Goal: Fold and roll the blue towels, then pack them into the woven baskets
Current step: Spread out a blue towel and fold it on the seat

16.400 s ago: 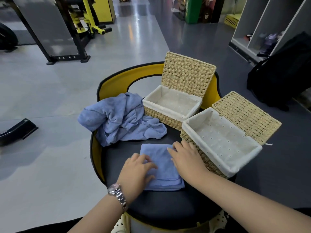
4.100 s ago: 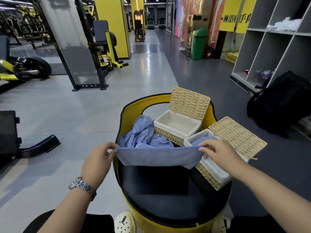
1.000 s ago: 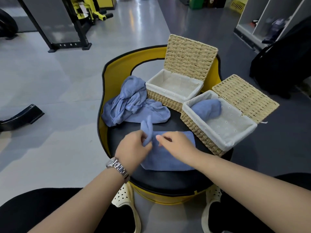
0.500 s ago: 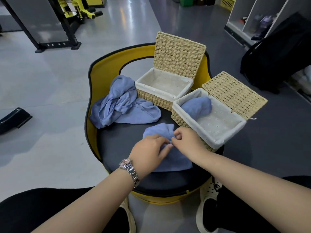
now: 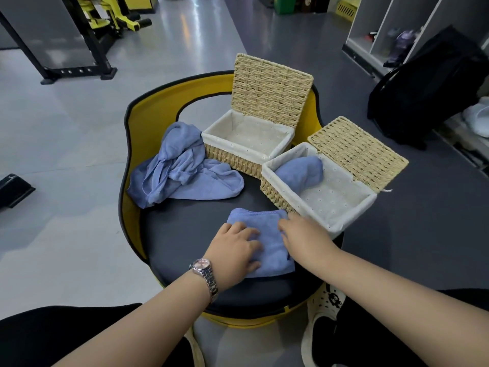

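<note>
A folded blue towel (image 5: 267, 234) lies flat on the black round seat (image 5: 185, 234). My left hand (image 5: 234, 251) presses flat on its left half, fingers spread. My right hand (image 5: 301, 234) rests on its right edge with fingers extended. A rolled blue towel (image 5: 301, 172) lies in the far-left end of the right woven basket (image 5: 341, 223), whose lid is open. The left woven basket (image 5: 238, 152) holds nothing, lid upright. A crumpled heap of blue towels (image 5: 180, 168) sits on the seat's left.
The seat has a yellow raised rim (image 5: 137, 123) at the back and left. A black bag (image 5: 428, 83) and grey shelving (image 5: 391, 22) stand at the right. Gym equipment (image 5: 87, 35) is at the far left. My shoes (image 5: 320, 319) show below the seat.
Both hands were pinching and folding the towel's upper part over; now the towel lies as a flat folded rectangle and both hands lie flat on it.
</note>
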